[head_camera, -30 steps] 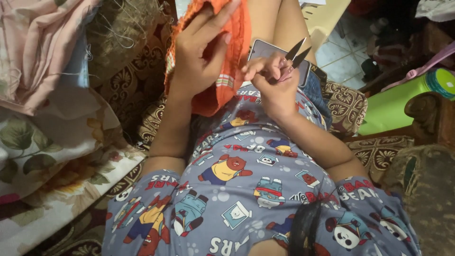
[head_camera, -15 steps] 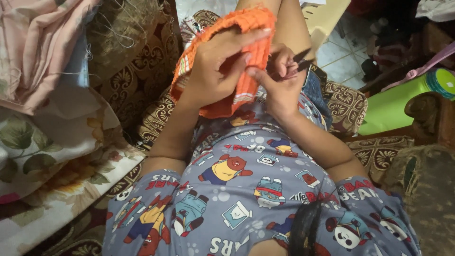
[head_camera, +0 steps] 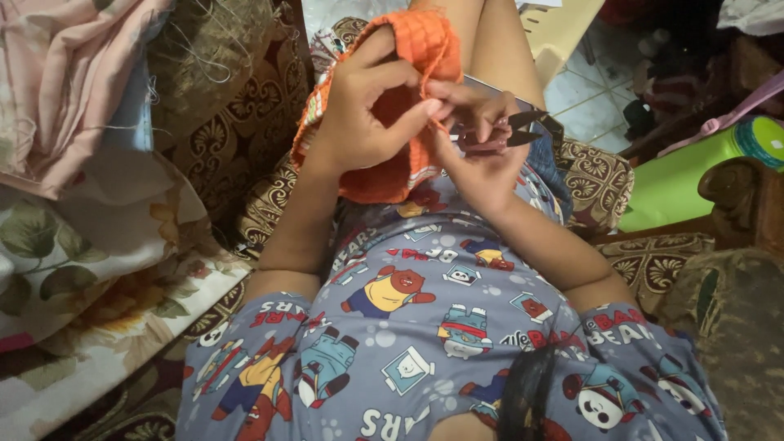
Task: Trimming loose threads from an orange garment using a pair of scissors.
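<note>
**Snips close to fingers**

The left hand (head_camera: 359,122) pinches the orange cloth (head_camera: 412,49) above the lap; the right hand (head_camera: 482,151) clenches small thread snips (head_camera: 523,131). Blades near the fingertips might nick skin or fabric.

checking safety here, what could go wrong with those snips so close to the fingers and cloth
The small snips in the right hand sit right beside the left hand, so a fingertip could get nicked. Their blades could also catch the orange cloth and cut more than intended.
</note>
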